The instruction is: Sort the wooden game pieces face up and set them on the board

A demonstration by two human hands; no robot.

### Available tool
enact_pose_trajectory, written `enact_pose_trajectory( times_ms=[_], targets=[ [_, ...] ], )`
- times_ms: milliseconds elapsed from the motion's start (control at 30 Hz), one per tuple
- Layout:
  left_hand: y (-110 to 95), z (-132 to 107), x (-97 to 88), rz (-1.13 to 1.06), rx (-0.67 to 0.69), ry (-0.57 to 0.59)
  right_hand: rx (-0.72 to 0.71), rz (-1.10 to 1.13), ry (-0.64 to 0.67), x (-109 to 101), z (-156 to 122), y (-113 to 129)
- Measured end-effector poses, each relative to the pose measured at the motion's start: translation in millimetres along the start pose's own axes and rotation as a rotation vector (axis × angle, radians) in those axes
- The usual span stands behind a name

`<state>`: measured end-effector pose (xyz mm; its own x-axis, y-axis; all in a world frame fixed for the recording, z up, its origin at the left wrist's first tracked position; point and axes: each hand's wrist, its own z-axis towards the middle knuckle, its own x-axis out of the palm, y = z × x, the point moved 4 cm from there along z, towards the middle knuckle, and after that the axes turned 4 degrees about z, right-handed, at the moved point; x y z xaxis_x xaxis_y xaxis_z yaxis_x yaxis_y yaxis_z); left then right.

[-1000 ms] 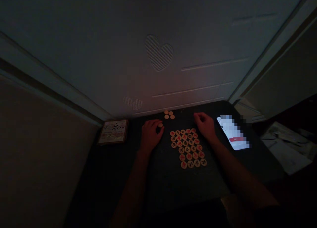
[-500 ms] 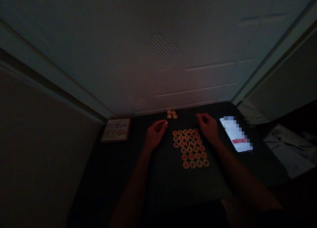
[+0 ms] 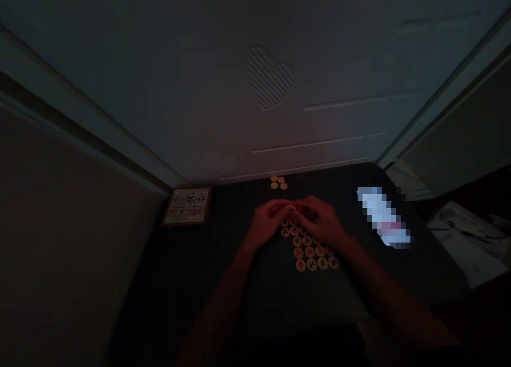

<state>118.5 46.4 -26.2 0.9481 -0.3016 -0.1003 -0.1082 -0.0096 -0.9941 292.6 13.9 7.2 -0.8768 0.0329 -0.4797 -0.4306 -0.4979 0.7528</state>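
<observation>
My left hand (image 3: pixel 269 220) and my right hand (image 3: pixel 321 220) meet over the upper part of a grid of round Chinese chess pieces (image 3: pixel 312 264). Between their fingertips is a small pale Chinese chess piece (image 3: pixel 293 208), pinched from both sides. The grid pieces carry red or dark characters on their faces; my hands and forearm cover several in the upper rows and at the right. Just beyond my hands lie several plain-faced discs (image 3: pixel 274 185) in a small cluster.
All this rests on a dark table (image 3: pixel 275 298) against a pale panel with embossed hearts (image 3: pixel 270 77). A flat box (image 3: pixel 187 206) with dark writing sits at the far left. At right lies a lit phone (image 3: pixel 381 215); papers (image 3: pixel 471 244) are beyond the table's edge.
My left hand has moved right with the piece, and my right hand has moved left to meet it. Both now hold the piece above the grid, hiding some of its upper rows.
</observation>
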Motion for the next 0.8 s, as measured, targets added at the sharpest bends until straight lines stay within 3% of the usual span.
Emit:
enact_pose_trajectory(
  times_ms=[367, 567, 700, 800],
  targets=[
    [-1.1, -3.5, -1.2, -0.037, -0.013, 0.052, -0.014, 0.02, 0.014, 1.2, 0.8, -1.6],
    [-2.8, -2.2, -5.1, 0.016, 0.006, -0.035, -0.055, 0.044, 0.025, 1.9, -0.2, 1.0],
    [-7.7, 0.0, -12.8, 0.07, 0.019, -0.071, -0.011, 0.021, -0.069, -6.7, 0.1, -1.2],
    [-13.5, -1.2, -21.4, 0.128, 0.031, -0.027, 0.029, -0.019, -0.202, -18.3, 1.1, -9.5]
  ],
)
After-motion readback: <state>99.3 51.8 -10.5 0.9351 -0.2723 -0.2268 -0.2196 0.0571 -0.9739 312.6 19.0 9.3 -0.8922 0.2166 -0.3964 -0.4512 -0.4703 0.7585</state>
